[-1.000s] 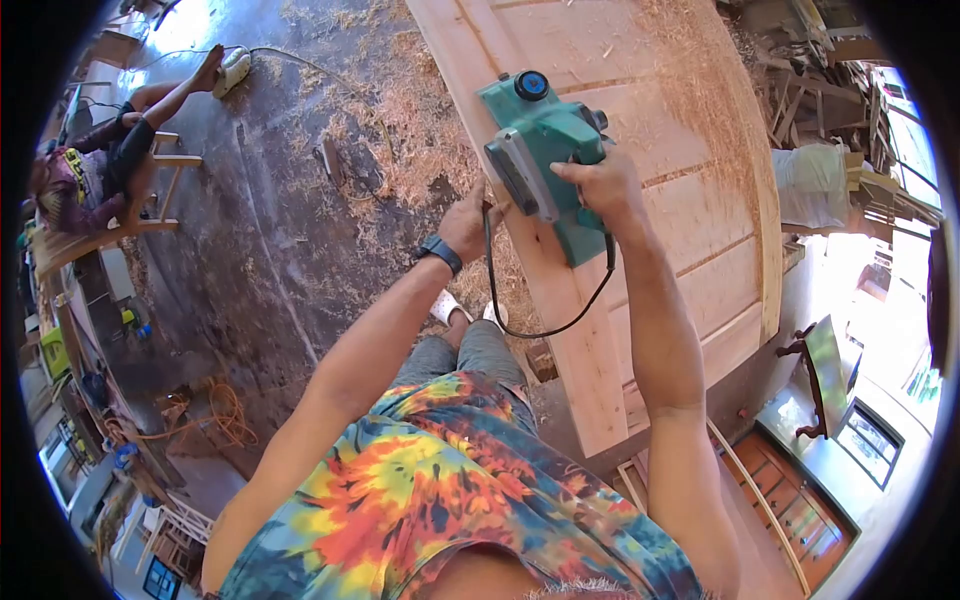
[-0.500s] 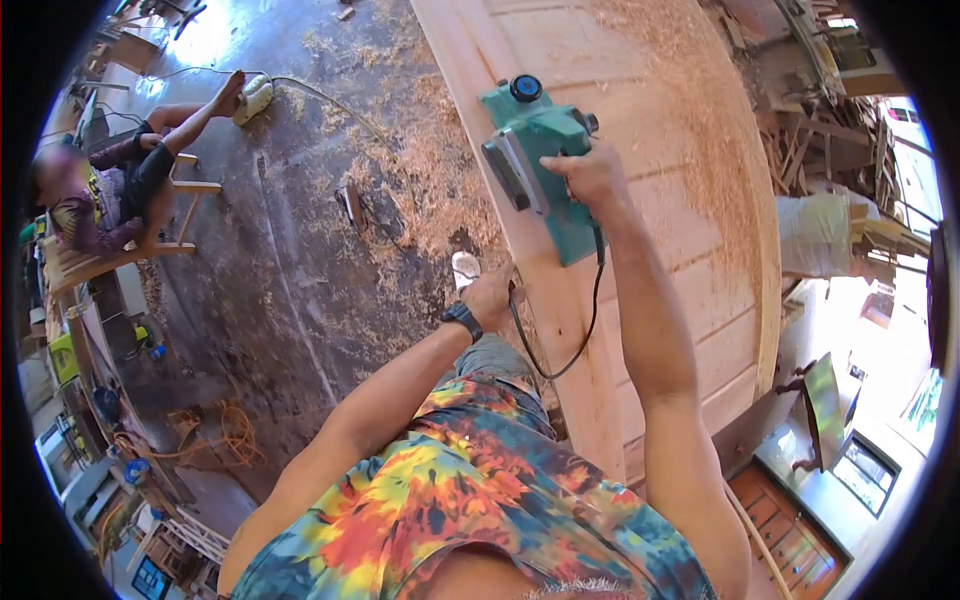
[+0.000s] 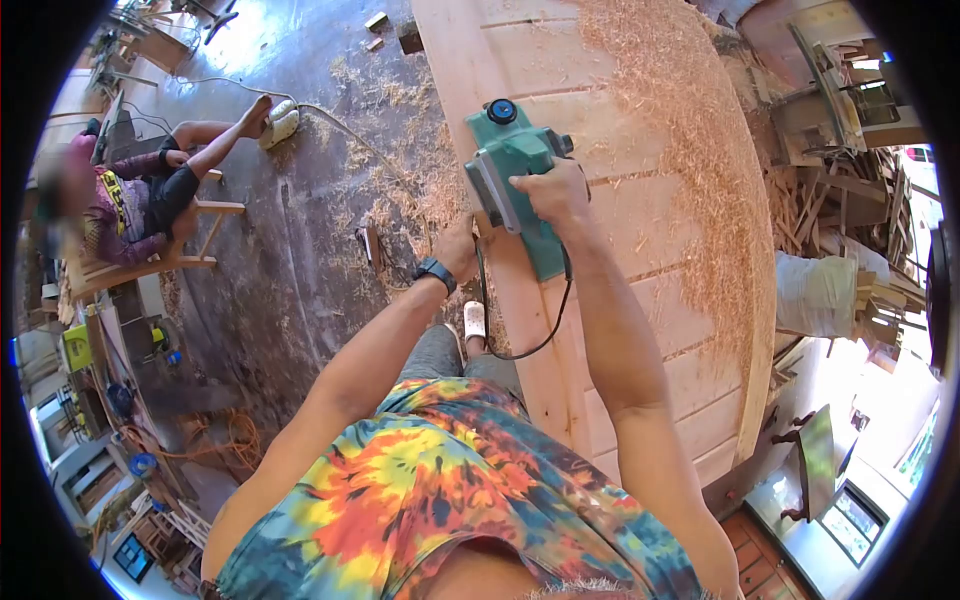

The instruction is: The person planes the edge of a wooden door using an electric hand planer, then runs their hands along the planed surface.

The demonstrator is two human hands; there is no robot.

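My right hand (image 3: 556,195) is wrapped round the rear handle of a green electric planer (image 3: 512,150) with a black round knob at its front. The planer sits on a pale panelled wooden door (image 3: 640,230), along its left stile. From the planer's rear a black power cord (image 3: 540,345) loops down and back up to my left hand (image 3: 460,250). That hand, with a dark watch on its wrist, is closed around the cord beside the door's left edge; its fingertips are partly hidden.
Curled shavings (image 3: 725,210) cover the door's right side and lie on the dark floor (image 3: 300,240). At left, a person (image 3: 150,190) sits on a wooden chair (image 3: 200,250), one foot near a whitish shoe (image 3: 280,125). Scrap wood (image 3: 850,205) is piled at right.
My view has shifted, so the door and surroundings sit differently in the frame. The planer and both hands appear further up and left, with the grip on the handle kept.
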